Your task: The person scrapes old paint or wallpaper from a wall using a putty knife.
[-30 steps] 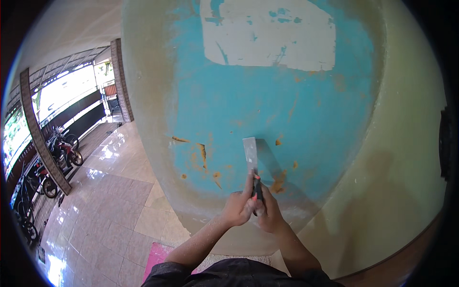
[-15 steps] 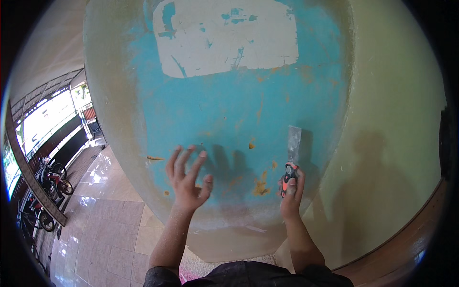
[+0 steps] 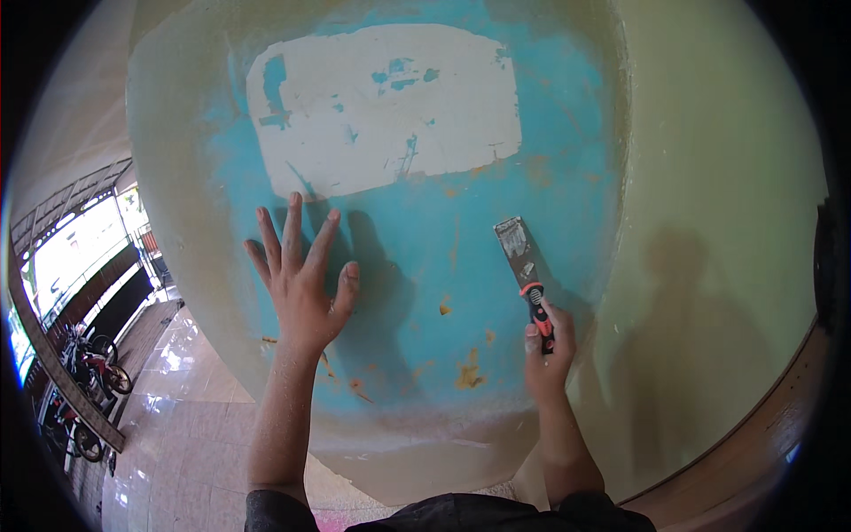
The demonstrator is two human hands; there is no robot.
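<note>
We judge scraper light, stiff blade; grip at orange-black handle. Right hand clenched on it; left hand splayed flat on teal wall.

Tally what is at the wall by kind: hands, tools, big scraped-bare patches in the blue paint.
Hands: 2, left hand flat on the wall, right hand holding the tool
Scrapers: 1
Large bare white patches: 1
Total: 4

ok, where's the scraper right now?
Head view, right of centre: the scraper is in the right hand, blade up against the turquoise wall, just below the white scraped patch.
</note>
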